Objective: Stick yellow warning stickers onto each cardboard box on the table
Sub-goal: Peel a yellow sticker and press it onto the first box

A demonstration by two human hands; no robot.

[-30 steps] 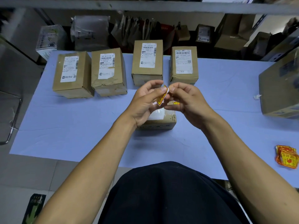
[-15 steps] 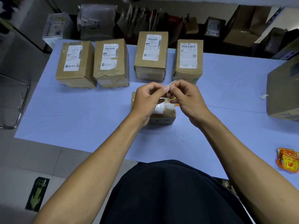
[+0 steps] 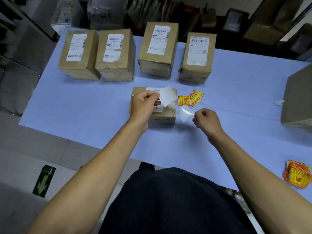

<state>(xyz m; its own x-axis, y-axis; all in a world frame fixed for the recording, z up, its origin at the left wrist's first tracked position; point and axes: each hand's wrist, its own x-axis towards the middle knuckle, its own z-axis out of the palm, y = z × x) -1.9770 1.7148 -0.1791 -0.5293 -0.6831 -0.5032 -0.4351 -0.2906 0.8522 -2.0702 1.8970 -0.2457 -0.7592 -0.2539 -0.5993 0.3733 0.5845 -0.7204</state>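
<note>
A small cardboard box [image 3: 166, 116] lies on the blue table [image 3: 84, 107] in front of me. Over it, my left hand [image 3: 144, 105] pinches a white paper piece [image 3: 168, 97]; no print shows on the side facing me. To the right of the box, my right hand [image 3: 206, 121] pinches a glossy translucent film [image 3: 184, 114] just above the table. Two or three loose yellow warning stickers [image 3: 190, 98] lie beside the box. Several taller cardboard boxes with white labels stand in a back row, from the leftmost box [image 3: 78, 54] to the rightmost box [image 3: 197, 58].
A stack of yellow stickers [image 3: 297, 174] sits near the table's right front edge. A large cardboard box [image 3: 297, 100] stands at the far right, with a small white scrap [image 3: 279, 102] beside it. Shelves with parcels lie behind the table.
My hands, joined over the small box on one sticker, have pulled apart. The left now holds a white piece and the right a translucent film. Loose yellow stickers now show beside the box.
</note>
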